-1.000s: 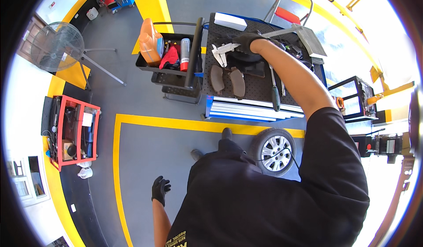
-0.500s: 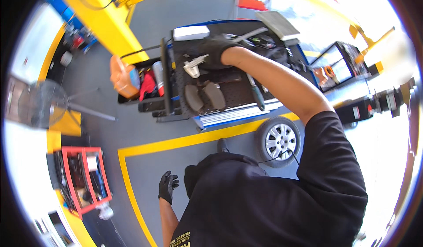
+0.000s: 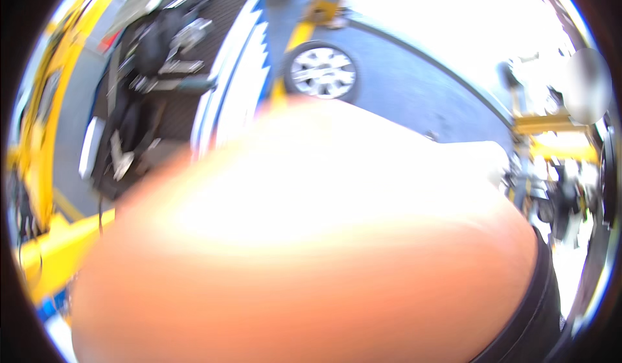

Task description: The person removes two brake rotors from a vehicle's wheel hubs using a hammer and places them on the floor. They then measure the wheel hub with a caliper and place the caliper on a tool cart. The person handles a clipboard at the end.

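Observation:
A bare arm, very close and smeared by motion, fills the middle and lower part of the head view. Its black sleeve shows at the lower right, which suggests my right arm. Neither my left hand nor my right hand can be seen. Beyond the arm, a caliper lies on the black top of the tool cart. A dark shape beside the caliper is too blurred to name. The arm covers the near part of the cart top, where the brake pads were.
A wheel with a silver hubcap lies on the floor past the cart. Blurred tools and a white box are on the cart. Yellow lift parts stand at the left; a yellow beam is at the right.
The view has swung, so the cart now sits at upper left. The arm that reached over the cart now blocks much of the view. Both gloved hands have left the picture.

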`<state>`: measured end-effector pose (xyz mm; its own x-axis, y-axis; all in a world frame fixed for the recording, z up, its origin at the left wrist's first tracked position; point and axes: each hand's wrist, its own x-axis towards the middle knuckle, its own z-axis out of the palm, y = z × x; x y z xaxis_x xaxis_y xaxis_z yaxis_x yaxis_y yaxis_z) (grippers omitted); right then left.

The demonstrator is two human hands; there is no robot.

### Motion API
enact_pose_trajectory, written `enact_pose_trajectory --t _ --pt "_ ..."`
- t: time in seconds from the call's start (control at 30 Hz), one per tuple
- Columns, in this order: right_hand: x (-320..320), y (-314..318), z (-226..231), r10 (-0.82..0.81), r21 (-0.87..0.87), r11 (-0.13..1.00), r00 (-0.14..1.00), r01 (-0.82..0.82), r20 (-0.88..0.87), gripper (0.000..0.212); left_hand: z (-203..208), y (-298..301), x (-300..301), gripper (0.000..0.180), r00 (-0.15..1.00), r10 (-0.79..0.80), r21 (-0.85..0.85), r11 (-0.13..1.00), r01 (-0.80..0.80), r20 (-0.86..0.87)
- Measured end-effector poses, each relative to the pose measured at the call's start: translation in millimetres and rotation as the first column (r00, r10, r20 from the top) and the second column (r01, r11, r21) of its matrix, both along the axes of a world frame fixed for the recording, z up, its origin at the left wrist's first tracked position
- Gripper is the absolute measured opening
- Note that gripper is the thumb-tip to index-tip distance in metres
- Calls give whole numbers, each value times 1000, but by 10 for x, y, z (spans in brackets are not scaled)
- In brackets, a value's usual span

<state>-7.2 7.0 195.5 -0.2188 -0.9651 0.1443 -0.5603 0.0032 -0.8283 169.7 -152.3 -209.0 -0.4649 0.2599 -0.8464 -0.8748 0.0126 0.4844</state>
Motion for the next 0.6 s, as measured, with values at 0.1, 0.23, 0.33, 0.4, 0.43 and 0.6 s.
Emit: enact_pose_trajectory --t 0.1,0.23,0.33,0.4,0.43,0.6 --pt "461 9 -370 -86 -11 996 960 92 268 39 109 -2 138 39 988 -139 -66 989 135 -71" --pt "1625 1217 -1072 -530 166 811 584 561 615 36 344 153 260 37 946 -286 -31 958 284 -155" --pt "3080 2574 -1481 -835 640 276 -150 718 529 36 616 324 335 36 924 -306 75 941 330 -228" --pt "3991 3401 -1654 -633 717 -47 -576 695 517 29 803 526 299 36 913 -297 102 936 336 -280" --pt "4419 3732 -1687 -565 736 -194 -687 648 456 27 900 666 233 36 906 -274 94 943 319 -323" --pt "5548 4571 -1708 -332 705 -515 -872 488 360 22 1647 1594 -402 33 771 -235 100 928 359 -591"
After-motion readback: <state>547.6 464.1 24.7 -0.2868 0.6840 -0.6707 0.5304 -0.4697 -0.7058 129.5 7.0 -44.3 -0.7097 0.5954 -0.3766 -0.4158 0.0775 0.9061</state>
